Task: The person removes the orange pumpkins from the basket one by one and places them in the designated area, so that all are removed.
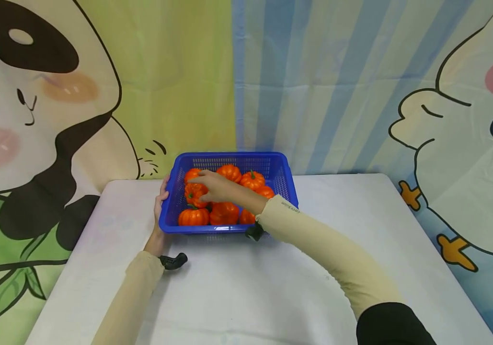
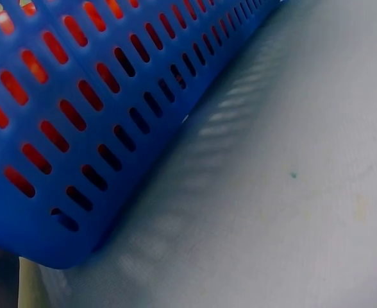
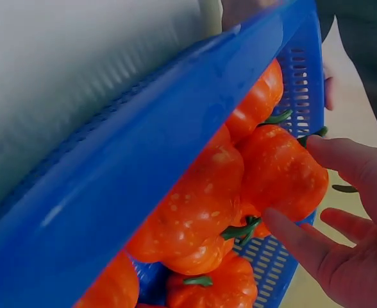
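Observation:
A blue slotted basket [image 1: 229, 156] stands at the back middle of the white table [image 1: 272, 287] and holds several orange toy pumpkins with green stems. My left hand [image 1: 160, 200] grips the basket's left rim, thumb over the edge. My right hand [image 1: 210, 184] reaches in from the front right, and its thumb and fingers close round one pumpkin [image 1: 194, 194] at the left side. The right wrist view shows that pumpkin [image 3: 272, 167] between thumb and fingers of the right hand [image 3: 294, 185], behind the basket rim [image 3: 175, 128]. The left wrist view shows only the basket wall [image 2: 79, 128] and the table [image 2: 291, 192].
A cartoon cloth backdrop hangs right behind the table, close to the basket's far side. Other pumpkins [image 1: 252, 180] fill the basket's right and front. White tabletop spreads to the front, left and right of the basket.

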The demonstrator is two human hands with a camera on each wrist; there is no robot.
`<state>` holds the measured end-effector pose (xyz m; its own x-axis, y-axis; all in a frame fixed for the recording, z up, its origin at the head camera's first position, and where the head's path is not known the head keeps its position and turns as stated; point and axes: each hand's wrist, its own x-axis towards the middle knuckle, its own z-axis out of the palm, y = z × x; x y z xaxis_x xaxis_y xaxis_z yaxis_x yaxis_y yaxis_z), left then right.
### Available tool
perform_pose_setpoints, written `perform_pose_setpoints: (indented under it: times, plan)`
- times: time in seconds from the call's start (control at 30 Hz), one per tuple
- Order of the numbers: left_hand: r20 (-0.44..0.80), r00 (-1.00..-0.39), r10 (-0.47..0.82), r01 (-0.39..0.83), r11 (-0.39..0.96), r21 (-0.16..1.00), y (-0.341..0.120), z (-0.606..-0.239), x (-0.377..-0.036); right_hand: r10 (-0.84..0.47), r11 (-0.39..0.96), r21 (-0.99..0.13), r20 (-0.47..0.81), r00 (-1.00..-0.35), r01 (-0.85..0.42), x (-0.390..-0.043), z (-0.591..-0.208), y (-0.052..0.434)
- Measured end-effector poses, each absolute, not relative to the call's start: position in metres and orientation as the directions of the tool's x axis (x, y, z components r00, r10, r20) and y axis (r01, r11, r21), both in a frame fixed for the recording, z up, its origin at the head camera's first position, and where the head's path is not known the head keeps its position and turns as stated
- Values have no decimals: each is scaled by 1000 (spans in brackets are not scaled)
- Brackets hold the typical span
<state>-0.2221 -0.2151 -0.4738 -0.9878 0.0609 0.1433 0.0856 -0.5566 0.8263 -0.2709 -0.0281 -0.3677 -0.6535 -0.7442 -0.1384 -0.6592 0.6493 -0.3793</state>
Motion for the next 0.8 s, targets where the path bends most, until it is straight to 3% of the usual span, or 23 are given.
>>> perform_pose_setpoints:
  times: [0.37,0.8]
  plan:
    - [128,-990,65,71,-557,827,-214,-472,-220,-767,639,-308,-194,-611,-704,-280,-378,-41]
    - [138,-989,52,87,-552,829,-214,-474,-221,-762,642,-312,-163,-627,-700,-278,-382,-43]
